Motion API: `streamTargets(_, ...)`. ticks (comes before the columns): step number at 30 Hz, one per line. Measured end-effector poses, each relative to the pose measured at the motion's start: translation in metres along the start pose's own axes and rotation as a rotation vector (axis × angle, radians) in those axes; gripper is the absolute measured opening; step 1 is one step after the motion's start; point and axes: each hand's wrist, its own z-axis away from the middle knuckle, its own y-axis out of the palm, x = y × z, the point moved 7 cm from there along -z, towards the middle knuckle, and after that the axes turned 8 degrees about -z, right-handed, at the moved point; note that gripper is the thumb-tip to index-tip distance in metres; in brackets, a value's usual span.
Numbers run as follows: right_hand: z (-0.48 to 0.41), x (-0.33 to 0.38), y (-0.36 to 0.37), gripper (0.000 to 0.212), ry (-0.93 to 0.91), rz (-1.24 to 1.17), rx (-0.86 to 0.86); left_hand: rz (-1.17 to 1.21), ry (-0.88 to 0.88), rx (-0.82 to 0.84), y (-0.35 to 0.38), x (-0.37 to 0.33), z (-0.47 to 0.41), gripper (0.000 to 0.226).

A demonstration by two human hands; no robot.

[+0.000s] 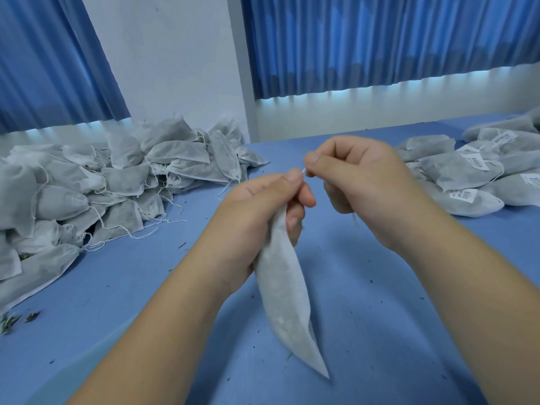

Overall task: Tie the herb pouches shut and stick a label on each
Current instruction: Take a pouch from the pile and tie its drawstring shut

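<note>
A white fabric herb pouch (pixel 285 290) hangs down over the blue table, its lower corner near the surface. My left hand (pixel 260 211) grips the pouch's gathered neck, thumb on top. Just to its right, my right hand (pixel 356 176) pinches the thin white drawstring (pixel 304 171) between thumb and forefinger, close to the left thumb. The pouch's opening is hidden inside my left fist.
A big heap of unlabelled pouches (pixel 96 182) with loose strings fills the left side of the blue table (pixel 380 331). Several labelled pouches (pixel 464 176) with barcode stickers lie at the right. Herb crumbs (pixel 11 320) dot the surface. Blue curtains hang behind.
</note>
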Motion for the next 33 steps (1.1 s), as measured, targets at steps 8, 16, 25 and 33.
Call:
streamTargets(8, 0.007, 0.0, 0.023, 0.02, -0.083, 0.379, 0.141, -0.172, 0.122, -0.326, -0.03, -0.003, 0.0, 0.021)
streamTargets(16, 0.004, 0.007, 0.007, 0.019, -0.082, 0.259, 0.09, -0.608, 0.093, -0.111, -0.021, -0.001, -0.002, 0.03)
streamTargets(25, 0.003, -0.02, 0.016, 0.018, 0.092, 0.483, 0.2, 0.259, -0.264, 0.138, -0.004, 0.028, -0.006, 0.02)
streamTargets(33, 0.002, -0.011, 0.014, 0.008, -0.021, 0.495, 0.116, 0.397, -0.37, 0.101, -0.008, 0.04, -0.008, 0.02)
